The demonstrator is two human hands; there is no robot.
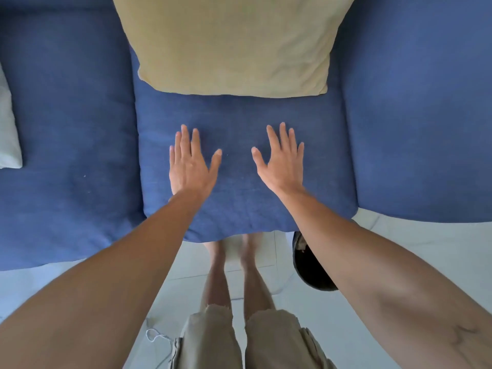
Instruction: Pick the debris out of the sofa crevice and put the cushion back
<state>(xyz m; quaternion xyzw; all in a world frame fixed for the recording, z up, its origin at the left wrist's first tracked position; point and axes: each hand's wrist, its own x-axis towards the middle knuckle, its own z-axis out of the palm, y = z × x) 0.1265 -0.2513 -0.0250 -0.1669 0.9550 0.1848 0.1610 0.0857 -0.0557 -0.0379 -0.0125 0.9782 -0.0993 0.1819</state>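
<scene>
The blue seat cushion point(239, 121) lies in the middle of the blue sofa, between two neighbouring seats. My left hand point(190, 162) is flat on it, palm down, fingers straight and spread. My right hand point(282, 161) is flat on it too, a little to the right, fingers straight. Neither hand holds anything. A tiny pale speck point(227, 155) lies on the cushion between my thumbs. The crevices at the cushion's sides show as dark seams; their insides are hidden.
A tan throw pillow point(234, 41) leans at the back of the cushion. A pale pillow point(8, 134) lies at the far left. A dark round bin point(311, 272) stands on the white tiled floor by my right leg. Small specks point(84, 176) dot the left seat.
</scene>
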